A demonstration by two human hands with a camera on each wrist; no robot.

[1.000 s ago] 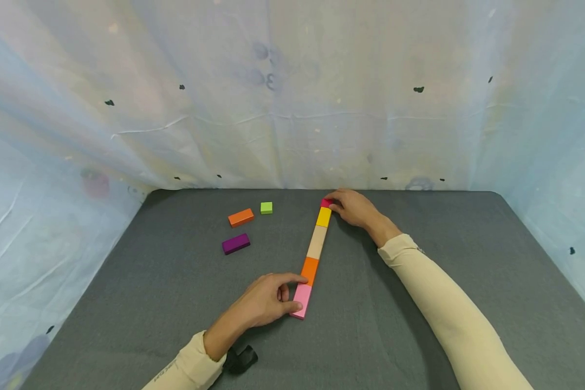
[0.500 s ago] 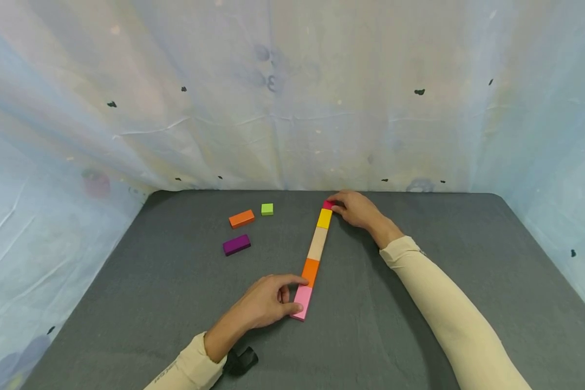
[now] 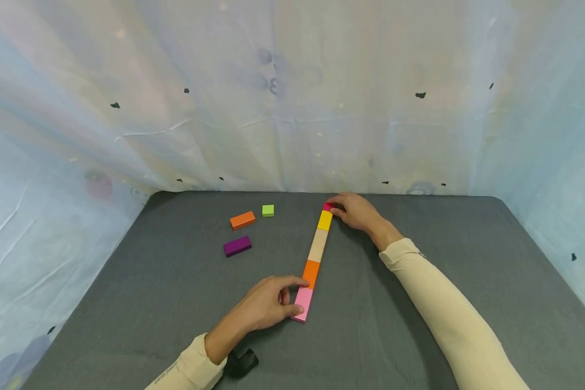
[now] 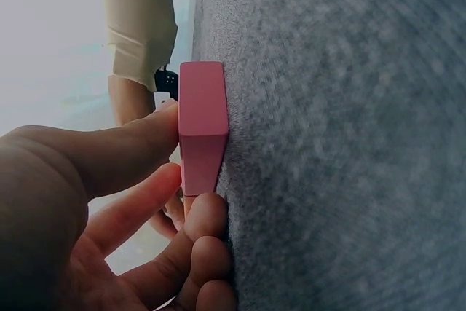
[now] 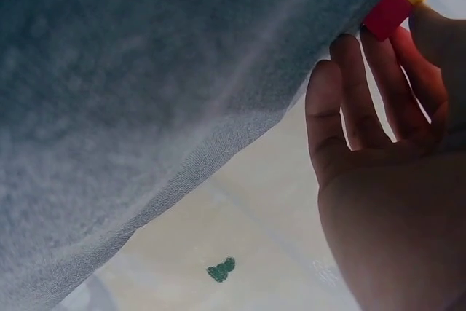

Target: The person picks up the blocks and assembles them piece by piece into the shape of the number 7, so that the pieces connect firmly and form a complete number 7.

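A straight row of toy blocks lies on the dark grey table. From the near end come a pink block [image 3: 304, 301], an orange block [image 3: 311, 272], a beige block [image 3: 318, 245], a yellow block [image 3: 324, 220] and a small red block [image 3: 327, 206]. My left hand [image 3: 268, 303] rests its thumb on the pink block [image 4: 202, 100] and its index fingertip by the pink-orange joint; in the left wrist view its other fingers curl beside the row. At the far end my right hand [image 3: 355, 210] pinches the red block [image 5: 387, 14] between thumb and fingers.
Left of the row lie a second orange block [image 3: 242, 220], a purple block [image 3: 237, 246] and a small green block [image 3: 268, 210]. A pale patterned curtain [image 3: 292, 130] hangs behind the table [image 3: 395, 336] and along its sides. A black strap piece [image 3: 242, 364] shows under the left wrist.
Both hands keep their places on the row. The whole scene shifts slightly down in the head view; no block visibly moves relative to the others.
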